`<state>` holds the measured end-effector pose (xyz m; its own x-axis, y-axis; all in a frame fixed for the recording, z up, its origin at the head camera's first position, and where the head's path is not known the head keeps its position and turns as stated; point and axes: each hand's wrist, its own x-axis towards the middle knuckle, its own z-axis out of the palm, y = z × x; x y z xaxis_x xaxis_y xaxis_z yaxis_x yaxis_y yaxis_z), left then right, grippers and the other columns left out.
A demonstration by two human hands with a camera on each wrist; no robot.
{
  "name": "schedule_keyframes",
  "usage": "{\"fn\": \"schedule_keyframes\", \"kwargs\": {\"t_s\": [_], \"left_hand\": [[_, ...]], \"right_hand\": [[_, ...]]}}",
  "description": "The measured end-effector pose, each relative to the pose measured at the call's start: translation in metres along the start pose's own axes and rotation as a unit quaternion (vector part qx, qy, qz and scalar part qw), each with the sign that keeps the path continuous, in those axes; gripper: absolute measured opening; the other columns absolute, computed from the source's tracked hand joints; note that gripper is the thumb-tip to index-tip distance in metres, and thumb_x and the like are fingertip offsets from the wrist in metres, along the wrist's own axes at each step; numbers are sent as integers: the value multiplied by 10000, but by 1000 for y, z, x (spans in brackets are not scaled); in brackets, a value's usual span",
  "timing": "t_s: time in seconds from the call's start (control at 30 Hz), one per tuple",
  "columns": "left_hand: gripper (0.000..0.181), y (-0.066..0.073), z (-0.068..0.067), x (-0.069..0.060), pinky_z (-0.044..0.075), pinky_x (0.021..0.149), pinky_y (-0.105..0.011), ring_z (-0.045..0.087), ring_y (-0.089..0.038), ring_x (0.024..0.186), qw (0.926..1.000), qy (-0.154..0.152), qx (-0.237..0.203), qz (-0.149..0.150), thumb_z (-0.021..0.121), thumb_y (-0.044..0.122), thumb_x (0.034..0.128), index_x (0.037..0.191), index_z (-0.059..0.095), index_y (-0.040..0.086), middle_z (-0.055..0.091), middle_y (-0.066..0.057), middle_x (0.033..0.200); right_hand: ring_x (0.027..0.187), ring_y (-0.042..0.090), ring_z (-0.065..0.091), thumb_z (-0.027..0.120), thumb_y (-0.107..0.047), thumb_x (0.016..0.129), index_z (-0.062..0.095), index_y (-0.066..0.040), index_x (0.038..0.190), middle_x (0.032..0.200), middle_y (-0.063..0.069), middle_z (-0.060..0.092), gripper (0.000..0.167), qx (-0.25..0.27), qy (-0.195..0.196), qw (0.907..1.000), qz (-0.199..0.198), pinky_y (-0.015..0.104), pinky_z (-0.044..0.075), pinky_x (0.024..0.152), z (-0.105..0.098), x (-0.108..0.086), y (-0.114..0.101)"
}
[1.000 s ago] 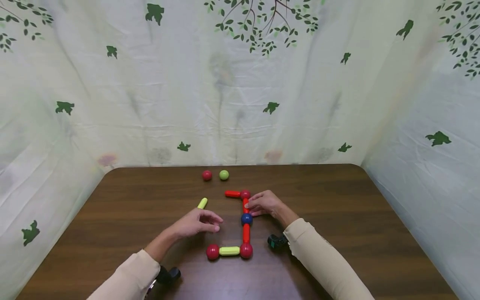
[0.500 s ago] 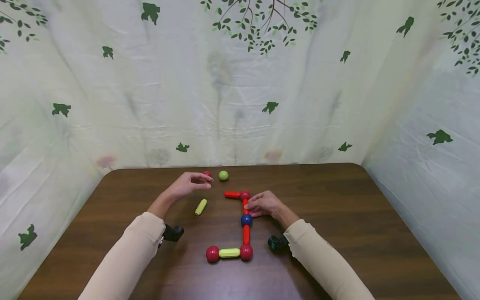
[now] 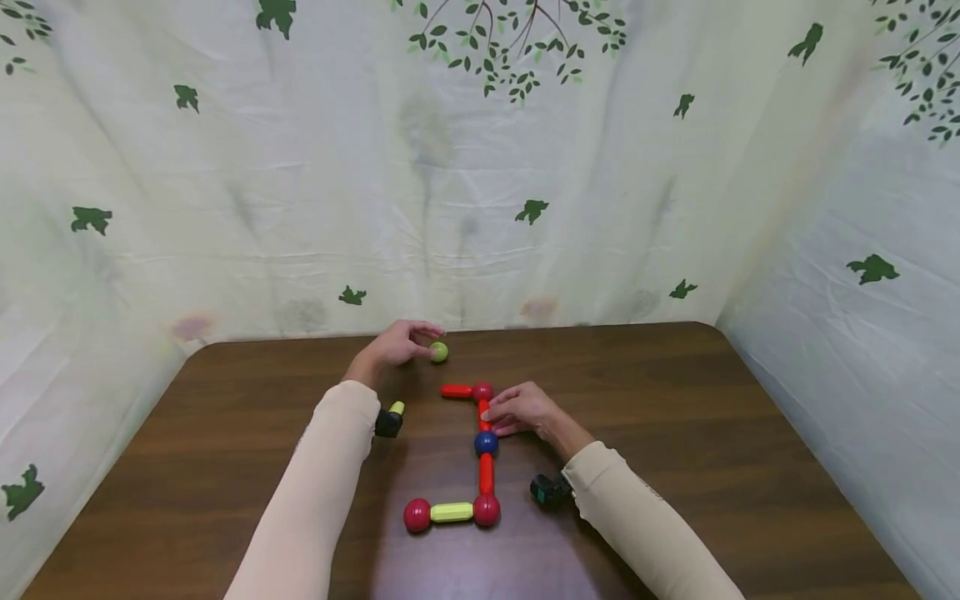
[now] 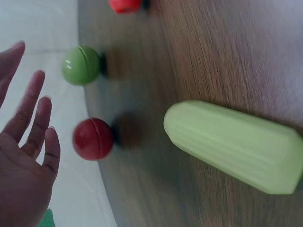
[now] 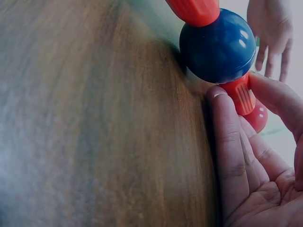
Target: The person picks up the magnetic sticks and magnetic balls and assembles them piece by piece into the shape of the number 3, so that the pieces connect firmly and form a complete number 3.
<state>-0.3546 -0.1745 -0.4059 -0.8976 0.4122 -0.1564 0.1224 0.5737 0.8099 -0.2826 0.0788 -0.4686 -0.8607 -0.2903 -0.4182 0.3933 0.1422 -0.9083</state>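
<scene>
My left hand [image 3: 405, 342] reaches over the back of the table with its fingers spread, beside a green ball [image 3: 439, 352]. The left wrist view shows the hand holding nothing, apart from the green ball and a red ball [image 4: 93, 139]; the head view hides that red ball behind the hand. My right hand [image 3: 525, 408] pinches a red rod [image 5: 244, 97] between thumb and fingers. This rod joins a blue ball [image 3: 486, 442] to a red ball [image 3: 482, 392] at the far end of a chain of balls and rods.
A loose yellow-green rod [image 4: 232, 144] lies on the table under the left wrist. The chain's near end has a yellow-green rod [image 3: 452, 512] between two red balls. At its far end a red rod [image 3: 456, 391] points left. A patterned cloth [image 3: 480, 208] hangs behind the table.
My left hand has moved from beside the loose yellow-green rod, forward past the red ball, to the green ball at the back. The right hand keeps its pinch on the red rod.
</scene>
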Motion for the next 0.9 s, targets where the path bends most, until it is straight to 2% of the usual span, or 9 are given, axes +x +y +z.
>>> {"fn": "schedule_keyframes", "kwargs": {"t_s": [0.2,0.27,0.33,0.4,0.47,0.63,0.73,0.9], "left_hand": [[427,-5,2,12,430,931,-419,548,-308,1063,9981,-30,614,-39,651,-2,861,1280,574,-28,596,-207,1242],[418,-6,3,15,438,897,-408,560,-285,1025,9960,36,889,-99,671,8,844,1257,608,0,622,-189,1198],[412,-9,5,17,406,924,-437,568,-280,1038,9914,123,1298,-135,690,53,835,1243,633,44,629,-163,1210],[399,-12,8,19,356,951,-480,566,-287,1075,9851,219,1691,-228,705,101,833,1229,654,92,635,-133,1219],[381,-12,11,19,318,945,-512,545,-294,1114,9757,317,2148,-278,716,143,832,1210,672,128,637,-96,1237],[331,-12,18,21,311,935,-522,496,-343,1167,9527,392,3013,-97,733,160,834,1162,697,137,635,-109,1207],[313,-12,21,23,324,952,-508,512,-339,1133,9489,355,3135,96,735,145,832,1142,702,121,637,-124,1178],[301,-11,23,24,406,936,-444,546,-287,1010,9536,258,2965,451,734,128,829,1124,696,79,654,-121,1101]], "right_hand": [[584,149,650,727,22,812,652,93,1024,755,91,673,236,-66,26,10000,7,314,563,608,-1,-1,0],[579,148,649,728,25,810,651,95,1021,751,90,672,235,-66,31,10000,-10,313,563,604,-1,-1,0],[572,145,645,727,33,806,648,98,1017,742,86,668,235,-31,3,10000,-21,309,562,598,-1,0,-1],[566,144,644,724,38,807,645,103,1016,736,84,665,233,-17,-19,10000,-49,309,562,595,-1,0,0],[565,143,644,724,39,806,647,103,1015,732,82,665,231,0,-29,10000,-43,307,561,595,0,0,0],[567,145,646,719,44,808,651,108,1005,726,81,669,217,17,-20,10000,-73,310,561,591,1,0,0],[572,147,651,720,47,805,653,107,1000,726,84,675,215,43,-18,10000,-51,310,561,588,1,0,0],[573,149,655,726,41,804,655,104,1002,732,89,680,220,39,-11,10000,-21,310,560,586,-1,0,0]]}}
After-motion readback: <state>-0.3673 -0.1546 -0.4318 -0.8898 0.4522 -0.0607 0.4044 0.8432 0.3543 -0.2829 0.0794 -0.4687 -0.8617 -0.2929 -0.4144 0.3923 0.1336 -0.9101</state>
